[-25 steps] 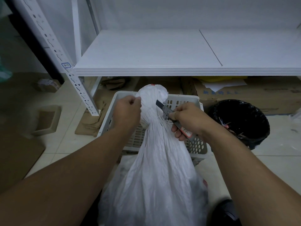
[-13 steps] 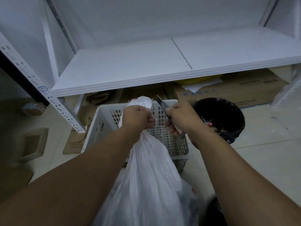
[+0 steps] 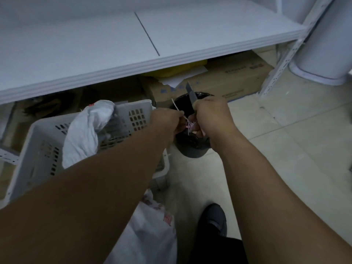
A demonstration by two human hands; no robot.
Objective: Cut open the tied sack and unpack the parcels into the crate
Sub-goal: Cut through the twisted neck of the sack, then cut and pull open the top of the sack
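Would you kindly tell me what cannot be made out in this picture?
Head view throughout.
- Utility knife: handle hidden inside the right hand; only the blade shows.
- Tie pinched by the left hand: too small and blurred to identify.
- Black bin: contents hidden behind both hands.
- Sack: parcels hidden by its fabric.
- Crate: interior blocked by sack and left forearm.

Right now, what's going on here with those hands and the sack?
A person works beside a white woven sack whose top slumps into a white perforated plastic crate. The left hand pinches a thin white tie strip, and the right hand grips a grey utility knife, blade pointing up. Both hands are above a black-lined bin. No parcels are in view yet.
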